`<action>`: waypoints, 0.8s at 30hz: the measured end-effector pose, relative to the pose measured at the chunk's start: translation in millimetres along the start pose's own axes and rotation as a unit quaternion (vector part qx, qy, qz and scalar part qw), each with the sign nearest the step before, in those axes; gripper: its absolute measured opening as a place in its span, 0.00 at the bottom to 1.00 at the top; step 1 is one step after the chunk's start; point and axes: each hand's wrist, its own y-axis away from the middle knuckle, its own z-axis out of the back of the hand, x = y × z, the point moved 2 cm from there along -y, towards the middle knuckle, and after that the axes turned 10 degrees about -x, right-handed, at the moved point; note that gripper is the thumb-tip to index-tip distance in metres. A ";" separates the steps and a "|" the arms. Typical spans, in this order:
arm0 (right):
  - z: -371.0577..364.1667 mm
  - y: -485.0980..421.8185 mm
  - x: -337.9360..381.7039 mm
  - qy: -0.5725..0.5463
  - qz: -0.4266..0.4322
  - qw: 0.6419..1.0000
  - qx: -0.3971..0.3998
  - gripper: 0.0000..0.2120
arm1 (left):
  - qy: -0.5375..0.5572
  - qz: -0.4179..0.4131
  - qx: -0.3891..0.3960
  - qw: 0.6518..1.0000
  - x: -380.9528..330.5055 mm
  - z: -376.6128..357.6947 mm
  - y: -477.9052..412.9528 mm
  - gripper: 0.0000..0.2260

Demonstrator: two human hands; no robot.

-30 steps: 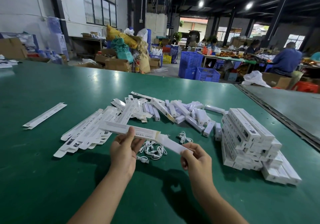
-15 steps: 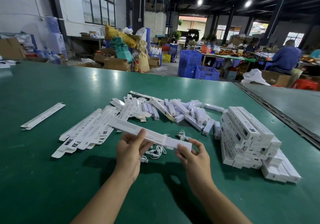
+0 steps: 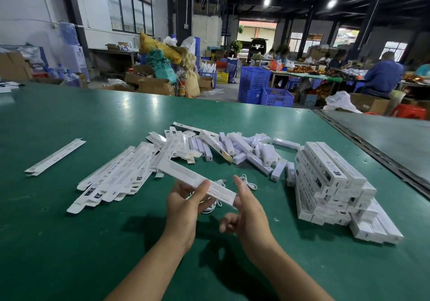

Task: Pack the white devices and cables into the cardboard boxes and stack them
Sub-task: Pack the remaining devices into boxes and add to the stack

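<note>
- My left hand [image 3: 183, 210] pinches the long white box [image 3: 197, 183] towards its near end, thumb on top and fingers underneath, holding it slanted above the bench [image 3: 69, 242].
- My right hand [image 3: 250, 210] is loosely spread at the box's open end. The forefinger is raised and touching it, the other fingers are slack and blurred, and it grips nothing.
- A second ago a white device stuck out of that end between my right fingers. Half a second ago only a stub showed. Now none shows, so I judge it has gone fully in.
- This box may need a cable, though I cannot tell whether one is already inside. Its flap needs closing too.
- The cables [image 3: 250, 184] lie on the bench just beyond and beneath my hands.
- Left of them fan the flat boxes [image 3: 121, 177], and behind lie the loose devices [image 3: 242, 151] in a heap.
- To my right stands the stack [image 3: 330, 184] of packed boxes, where this one belongs next.
</note>
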 end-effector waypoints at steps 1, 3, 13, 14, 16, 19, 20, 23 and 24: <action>-2.6 0.9 2.2 0.004 0.002 0.999 0.042 0.27 | 0.003 0.005 0.001 1.000 -1.6 0.6 -1.8 0.13; -0.8 -2.9 0.7 -0.005 0.028 0.998 0.062 0.23 | 0.016 0.014 -0.007 1.000 -6.1 2.9 -7.3 0.11; 15.8 -40.0 -28.0 0.637 0.341 0.689 0.065 0.16 | 0.077 0.006 -0.130 0.988 -27.0 27.2 -34.2 0.06; 13.9 -37.2 -24.7 0.642 0.365 0.672 0.045 0.13 | 0.076 0.007 -0.131 0.988 -26.8 28.2 -34.2 0.07; 12.0 -33.3 -17.5 0.651 0.406 0.642 0.001 0.10 | 0.075 0.009 -0.131 0.988 -27.5 29.3 -34.1 0.06; 12.6 -27.2 -12.3 0.652 0.426 0.628 0.013 0.10 | 0.076 0.011 -0.132 0.988 -28.9 29.8 -34.7 0.04; 13.3 -26.3 -11.9 0.647 0.435 0.626 0.019 0.10 | 0.076 0.011 -0.133 0.988 -29.2 30.3 -34.7 0.04; 14.8 -24.0 -10.8 0.648 0.413 0.637 0.054 0.09 | 0.072 0.013 -0.133 0.988 -29.5 31.4 -34.3 0.04; 15.9 -23.8 -10.8 0.640 0.383 0.662 0.074 0.09 | 0.072 0.013 -0.134 0.988 -29.7 31.8 -34.6 0.04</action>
